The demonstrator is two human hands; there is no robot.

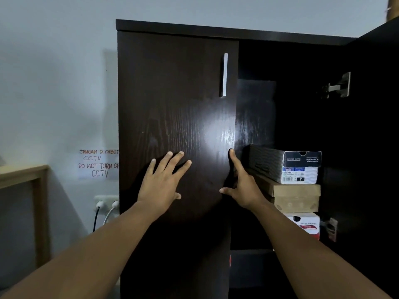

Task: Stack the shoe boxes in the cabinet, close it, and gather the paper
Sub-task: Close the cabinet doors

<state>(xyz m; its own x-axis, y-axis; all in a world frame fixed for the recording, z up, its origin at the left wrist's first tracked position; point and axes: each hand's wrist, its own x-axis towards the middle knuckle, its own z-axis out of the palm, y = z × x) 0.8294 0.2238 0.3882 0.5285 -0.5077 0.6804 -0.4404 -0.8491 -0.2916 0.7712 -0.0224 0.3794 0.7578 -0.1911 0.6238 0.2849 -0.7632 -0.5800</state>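
At the cabinet [216, 29], with shoe boxes [295, 184] stacked inside, the left grip [160, 184] lay wide on the left door [172, 93] and the right grip [241, 186] pinched its edge; closing seemed underway, with the right door [377, 126] needing a swing shut next.

cabinet [172, 93]: dark brown, right door open | shoe boxes [295, 190]: three stacked inside, black topmost

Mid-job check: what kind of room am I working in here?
Probably a back office or storeroom, though that is not certain. A handwritten do-not-turn-off-CCTV notice is on the wall, a dark cabinet holds stacked shoe boxes, and a wall socket sits beside it.
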